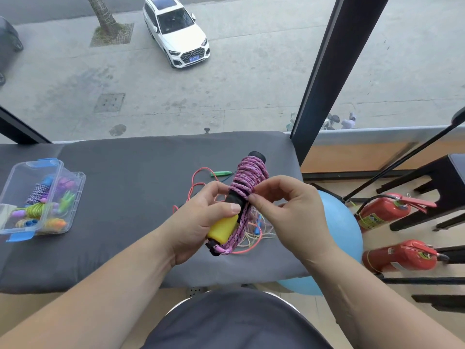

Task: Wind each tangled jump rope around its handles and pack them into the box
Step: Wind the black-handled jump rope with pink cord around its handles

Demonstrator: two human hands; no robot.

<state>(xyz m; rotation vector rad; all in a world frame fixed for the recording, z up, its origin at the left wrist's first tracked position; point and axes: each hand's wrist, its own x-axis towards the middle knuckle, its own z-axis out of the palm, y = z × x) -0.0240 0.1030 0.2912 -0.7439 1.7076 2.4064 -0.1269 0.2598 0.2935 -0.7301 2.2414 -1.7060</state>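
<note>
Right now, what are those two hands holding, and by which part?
The left hand grips the pink jump rope by its handles' yellow lower end; the right hand pinches its cord at mid-handle.

Bare forearms show above a dark grey garment

Grey padded table spans mid-frame. Clear box at left edge with wound ropes inside. Loose tangled ropes lie centre-right, with a green handle just above them.
</note>
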